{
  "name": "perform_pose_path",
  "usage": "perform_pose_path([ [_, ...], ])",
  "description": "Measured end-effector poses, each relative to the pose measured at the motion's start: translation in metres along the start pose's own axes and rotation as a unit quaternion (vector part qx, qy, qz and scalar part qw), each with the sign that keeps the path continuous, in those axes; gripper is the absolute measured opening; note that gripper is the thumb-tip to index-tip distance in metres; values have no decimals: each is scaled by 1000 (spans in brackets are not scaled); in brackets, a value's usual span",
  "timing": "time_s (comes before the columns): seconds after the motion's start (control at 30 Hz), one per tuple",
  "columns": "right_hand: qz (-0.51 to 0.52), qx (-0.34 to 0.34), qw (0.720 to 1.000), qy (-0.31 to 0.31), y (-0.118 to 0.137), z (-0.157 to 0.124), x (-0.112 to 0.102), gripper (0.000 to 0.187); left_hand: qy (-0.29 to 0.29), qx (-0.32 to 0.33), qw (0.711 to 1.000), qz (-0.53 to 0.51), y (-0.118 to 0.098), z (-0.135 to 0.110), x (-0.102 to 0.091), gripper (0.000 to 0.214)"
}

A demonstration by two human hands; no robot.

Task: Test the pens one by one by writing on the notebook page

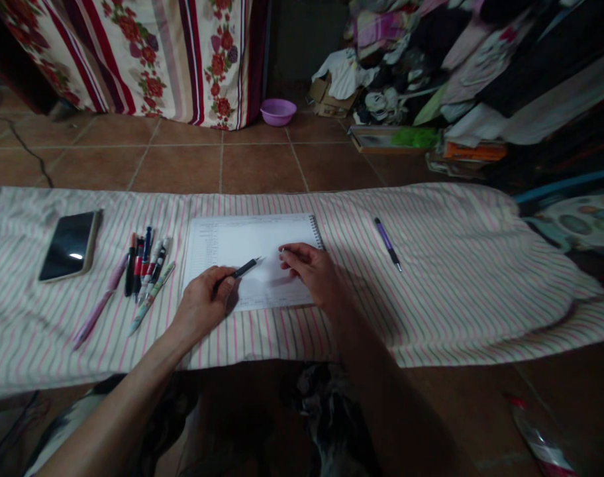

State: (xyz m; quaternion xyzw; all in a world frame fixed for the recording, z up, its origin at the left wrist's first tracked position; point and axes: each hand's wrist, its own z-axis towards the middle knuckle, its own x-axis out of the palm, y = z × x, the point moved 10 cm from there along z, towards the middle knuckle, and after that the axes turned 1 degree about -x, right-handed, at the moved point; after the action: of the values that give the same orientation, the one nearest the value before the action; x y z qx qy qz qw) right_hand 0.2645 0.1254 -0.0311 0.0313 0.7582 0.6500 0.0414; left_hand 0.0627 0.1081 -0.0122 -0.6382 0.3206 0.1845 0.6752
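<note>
A spiral notebook lies open on a striped cloth, its white page ruled like a table. My left hand is closed around a black pen, whose tip points right over the page. My right hand rests on the right part of the page, fingers curled and pinched together near the pen tip; what they hold, if anything, is too small to see.
Several pens and a pink pen lie left of the notebook, beside a dark phone. A purple pen lies to the right. Beyond are tiled floor, a purple bowl, floral fabric and piled clothes.
</note>
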Motion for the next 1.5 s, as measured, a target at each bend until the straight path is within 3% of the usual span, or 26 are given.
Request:
perform_pose_path([
  [0.13, 109, 74, 991, 0, -14, -3, 9, 23, -3, 16, 1000, 19, -5, 0, -1, 30],
  [0.37, 163, 123, 979, 10, -23, -5, 20, 16, 1, 28, 999, 29, -9, -1, 0, 30],
  [0.93, 177, 143, 973, 28, -22, -8, 30, 10, -20, 75, 993, 86, -21, -4, -2, 27],
  [1.5, 190, 143, 970, 42, -21, -10, 35, 7, -16, 72, 992, 102, -23, -3, 0, 28],
])
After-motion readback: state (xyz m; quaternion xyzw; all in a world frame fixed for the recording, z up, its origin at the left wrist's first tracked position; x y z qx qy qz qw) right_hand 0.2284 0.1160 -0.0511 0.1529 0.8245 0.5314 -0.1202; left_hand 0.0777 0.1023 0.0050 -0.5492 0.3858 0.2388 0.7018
